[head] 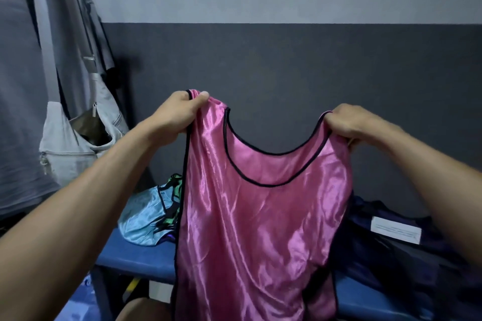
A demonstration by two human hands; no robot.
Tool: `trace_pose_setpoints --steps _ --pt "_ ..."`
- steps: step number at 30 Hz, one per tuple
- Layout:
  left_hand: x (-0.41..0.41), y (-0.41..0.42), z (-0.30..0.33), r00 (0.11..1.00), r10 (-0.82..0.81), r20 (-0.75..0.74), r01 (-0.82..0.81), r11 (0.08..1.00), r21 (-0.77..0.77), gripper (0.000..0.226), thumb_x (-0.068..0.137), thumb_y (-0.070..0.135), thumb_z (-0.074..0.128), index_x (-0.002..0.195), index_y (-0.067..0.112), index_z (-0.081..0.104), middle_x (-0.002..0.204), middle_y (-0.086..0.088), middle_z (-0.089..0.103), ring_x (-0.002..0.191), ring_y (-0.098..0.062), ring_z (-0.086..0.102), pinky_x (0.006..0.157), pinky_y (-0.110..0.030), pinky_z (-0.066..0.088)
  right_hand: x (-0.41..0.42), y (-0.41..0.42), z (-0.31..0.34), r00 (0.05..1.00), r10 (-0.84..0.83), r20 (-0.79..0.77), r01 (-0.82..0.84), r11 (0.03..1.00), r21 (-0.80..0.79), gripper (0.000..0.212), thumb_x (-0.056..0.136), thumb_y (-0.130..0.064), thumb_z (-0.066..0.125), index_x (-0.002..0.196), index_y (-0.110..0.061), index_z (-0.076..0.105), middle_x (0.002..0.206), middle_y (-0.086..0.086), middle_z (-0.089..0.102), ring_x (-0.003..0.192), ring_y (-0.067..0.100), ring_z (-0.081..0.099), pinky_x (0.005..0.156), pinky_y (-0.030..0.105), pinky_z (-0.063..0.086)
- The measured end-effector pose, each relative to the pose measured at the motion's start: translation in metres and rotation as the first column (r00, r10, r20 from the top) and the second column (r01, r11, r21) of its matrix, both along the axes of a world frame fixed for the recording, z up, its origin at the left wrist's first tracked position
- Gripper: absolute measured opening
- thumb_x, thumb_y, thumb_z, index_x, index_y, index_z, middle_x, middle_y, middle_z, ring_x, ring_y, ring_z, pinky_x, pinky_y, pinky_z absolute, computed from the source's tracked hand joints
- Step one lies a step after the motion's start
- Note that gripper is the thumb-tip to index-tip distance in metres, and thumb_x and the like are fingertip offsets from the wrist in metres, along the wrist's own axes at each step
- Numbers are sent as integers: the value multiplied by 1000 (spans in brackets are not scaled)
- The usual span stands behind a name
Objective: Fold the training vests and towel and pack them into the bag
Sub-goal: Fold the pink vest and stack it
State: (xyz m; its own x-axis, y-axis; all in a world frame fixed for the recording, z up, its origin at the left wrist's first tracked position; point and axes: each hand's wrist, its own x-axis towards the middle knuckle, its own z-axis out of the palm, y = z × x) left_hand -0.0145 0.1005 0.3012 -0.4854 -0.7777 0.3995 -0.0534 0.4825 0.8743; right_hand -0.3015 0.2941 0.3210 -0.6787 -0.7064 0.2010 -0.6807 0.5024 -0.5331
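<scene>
A shiny pink training vest (258, 221) with black trim hangs spread out in front of me above the blue bench (135, 253). My left hand (180, 109) pinches its left shoulder strap and my right hand (352, 122) grips its right shoulder strap, both raised at chest height. Behind the vest on the left lies a crumpled heap of other vests (154, 214), light blue and green. A dark navy bag (399, 250) with a white label sits on the bench at the right, partly hidden by the pink vest and my right arm.
A light grey shoulder bag (78, 143) and grey clothes (23, 101) hang at the left against the wall. The wall behind is dark grey below and pale above. Under the bench there are blue floor patches and a yellow item.
</scene>
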Motion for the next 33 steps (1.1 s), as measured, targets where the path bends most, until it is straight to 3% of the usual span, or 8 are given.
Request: trace_pose_setpoints --steps 5,11,15,18,21,24,28,33 --pt "-2 16 7 942 -238 -236 291 929 228 18 101 23 62 95 11 74 87 -5 76 75 -15 72 76 -30 59 7 -2 2 906 226 357 -153 963 -221 31 85 -6 52 101 -11 78 77 5 66 66 19 56 63 27 49" --pt "-7 30 11 834 -356 -422 499 813 300 14 95 23 68 102 11 73 95 -5 73 85 -17 70 89 -34 56 24 6 12 570 424 704 -265 905 -331 40 91 0 41 121 -4 67 80 10 66 64 18 66 63 33 63" --pt "-18 38 12 850 -256 -460 401 881 251 15 100 16 63 106 6 72 91 -8 75 80 -18 71 82 -35 59 36 10 14 626 376 683 -305 925 -229 31 96 -3 41 118 -4 63 58 -1 48 41 7 49 40 19 45" --pt "-29 53 5 922 -260 -287 300 948 106 17 96 15 70 110 5 71 94 -12 77 83 -21 73 82 -37 59 47 6 16 636 418 649 -279 908 -312 29 98 0 42 115 1 66 57 1 51 41 5 50 41 18 46" --pt "-38 76 -1 952 -302 -43 297 951 -91 30 86 21 82 112 12 69 99 -3 76 89 -17 74 82 -30 59 59 -3 19 572 563 597 -347 825 -445 27 91 3 52 115 2 65 97 19 64 73 18 66 73 29 63" --pt "-50 88 -4 980 -196 30 197 946 -257 44 79 19 87 118 17 66 106 2 75 95 -12 73 88 -31 60 69 -4 20 511 662 548 -498 748 -439 42 87 -6 66 128 4 63 118 15 63 102 24 65 102 44 53" --pt "-55 78 -8 998 -5 -55 -10 962 -272 39 69 28 76 105 19 68 96 4 75 86 -13 71 85 -45 60 70 -3 20 536 660 526 -438 751 -494 27 95 -24 68 120 -17 70 103 3 70 81 14 67 70 31 60" --pt "-46 61 -12 990 43 -135 -71 975 -209 30 72 28 86 96 15 74 91 2 78 90 -20 74 85 -49 60 50 2 10 580 659 480 -272 712 -648 19 97 -10 64 110 -19 75 86 -6 71 74 7 65 64 22 57"
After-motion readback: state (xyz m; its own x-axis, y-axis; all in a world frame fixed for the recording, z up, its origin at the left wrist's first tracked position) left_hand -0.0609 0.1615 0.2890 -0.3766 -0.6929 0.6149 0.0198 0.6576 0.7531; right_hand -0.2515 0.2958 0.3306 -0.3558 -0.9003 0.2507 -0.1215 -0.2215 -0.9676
